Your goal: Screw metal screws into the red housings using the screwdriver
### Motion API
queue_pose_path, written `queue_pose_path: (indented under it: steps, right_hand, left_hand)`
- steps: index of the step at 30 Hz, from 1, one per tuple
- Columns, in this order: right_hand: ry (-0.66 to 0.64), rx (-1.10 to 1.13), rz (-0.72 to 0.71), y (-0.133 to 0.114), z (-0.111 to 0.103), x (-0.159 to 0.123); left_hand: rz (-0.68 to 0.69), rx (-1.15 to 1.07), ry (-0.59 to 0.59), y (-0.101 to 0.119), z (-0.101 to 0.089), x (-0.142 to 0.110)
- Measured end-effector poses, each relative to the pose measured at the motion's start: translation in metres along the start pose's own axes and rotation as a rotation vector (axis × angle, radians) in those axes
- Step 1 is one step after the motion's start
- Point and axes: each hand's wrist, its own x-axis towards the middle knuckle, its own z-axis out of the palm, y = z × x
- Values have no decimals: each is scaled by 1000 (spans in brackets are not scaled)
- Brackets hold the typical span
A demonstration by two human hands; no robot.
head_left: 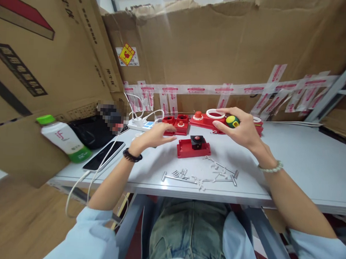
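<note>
My right hand (245, 127) holds a screwdriver (233, 122) by its yellow and green handle, above the back of the table. Its thumb and index finger are apart, close to a white ring (216, 114) on a long red housing with an orange-red button (197, 115); whether they touch the ring I cannot tell. My left hand (157, 134) is open and holds nothing, fingers stretched to the right near small red boxes (181, 124). Between the hands sits an open red tray-like casing (185, 148), with a black block topped by a red button (198, 142) in it.
Screws (180, 173), thin metal T-shaped rods (180, 179) and small white bits (200, 184) lie near the front edge. To the left are a phone (104, 156), a bottle (65, 138) and a power strip (141, 124) with white cables. Cardboard (209, 50) walls the back.
</note>
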Motion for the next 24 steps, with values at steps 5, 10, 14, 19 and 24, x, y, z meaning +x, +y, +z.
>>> queue_pose_path:
  steps: [5, 10, 14, 19, 24]
  right_hand:
    - [14, -3, 33, 0, 2, 0]
    - [3, 0, 25, 1, 3, 0]
    - [-6, 9, 24, 0, 2, 0]
    - [-8, 21, 36, -1, 2, 0]
    - [11, 23, 40, 1, 2, 0]
  left_hand:
    - [-359, 83, -81, -49, -16, -64]
    - [-463, 42, -54, -65, -1, -96]
    - [-463, 62, -25, -66, 8, -97]
    - [-414, 35, 7, -65, 8, -93]
    - [-216, -7, 172, -40, -1, -73]
